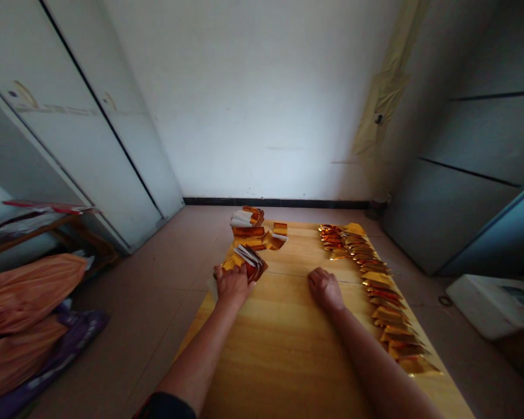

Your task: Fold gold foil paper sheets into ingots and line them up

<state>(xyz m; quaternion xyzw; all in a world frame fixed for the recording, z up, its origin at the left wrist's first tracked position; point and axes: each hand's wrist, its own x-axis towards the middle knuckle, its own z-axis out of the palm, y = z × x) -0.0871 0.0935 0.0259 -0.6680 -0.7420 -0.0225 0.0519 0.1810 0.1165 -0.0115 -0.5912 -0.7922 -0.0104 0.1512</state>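
While a white wall [244,105] rises at the far end of the room, the action sits down on the tiled floor [148,291], where a pale wooden surface [283,349] carries all that shining gold foil. Down the right edge runs a long, neat row of folded foil pieces [382,297], glinting orange and gold, stretching toward the far corner. At the far left, a loose pile of foil blocks [247,230] shows white paper among the gold. The left hand [232,285] is right there, fingers curled closed on a fanned sheaf of gold-backed sheets [250,263]; the right hand [326,290] rests on the wood, fingers loosely curled, holding nothing.
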